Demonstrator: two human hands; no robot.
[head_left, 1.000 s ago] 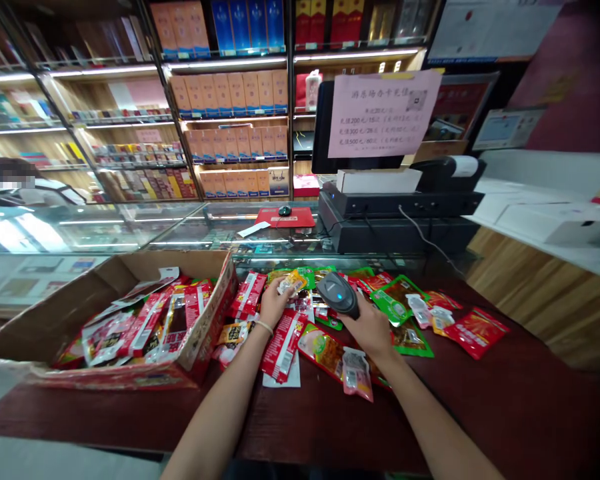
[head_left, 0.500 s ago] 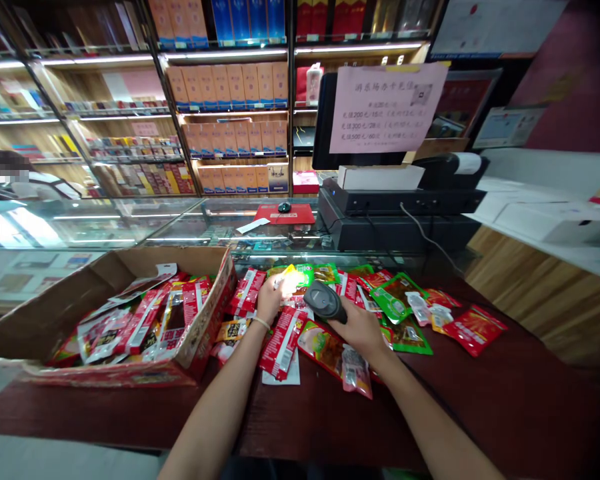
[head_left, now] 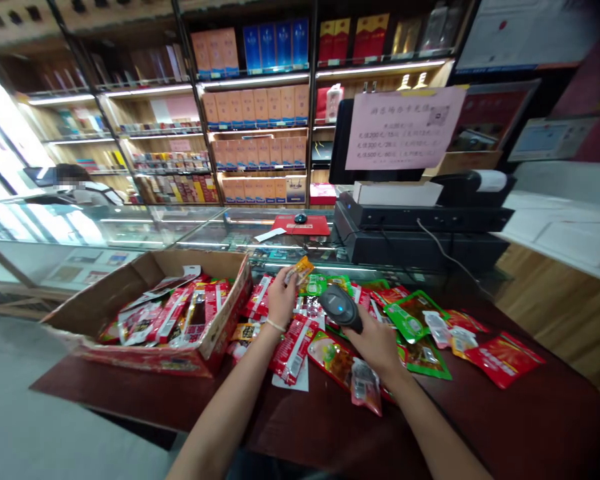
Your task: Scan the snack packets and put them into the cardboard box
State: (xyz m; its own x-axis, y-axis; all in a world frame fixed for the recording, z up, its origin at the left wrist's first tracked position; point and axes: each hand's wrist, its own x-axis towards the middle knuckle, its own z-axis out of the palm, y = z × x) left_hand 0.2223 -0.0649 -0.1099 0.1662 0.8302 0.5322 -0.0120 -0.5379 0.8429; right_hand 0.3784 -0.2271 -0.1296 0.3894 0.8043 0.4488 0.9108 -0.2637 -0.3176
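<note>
My left hand is closed on a small orange snack packet, raised above the pile. Wrapped round the handle of a black barcode scanner is my right hand; a blue light shows on the scanner's top. Beneath both hands lie several snack packets: a red one with a barcode, a green one, and a clear pinkish pouch near my right wrist. Farther right, a red packet lies flat on the dark red table.
An open cardboard box with several packets stands at left. Behind are a glass counter, a mouse on a red mat, and a black cash register with a pink paper sign. A person is at far left.
The bright scanner light on the packet has gone out, and a blue light now shows on the scanner. Both hands still hold the same things. My view has shifted left and up.
</note>
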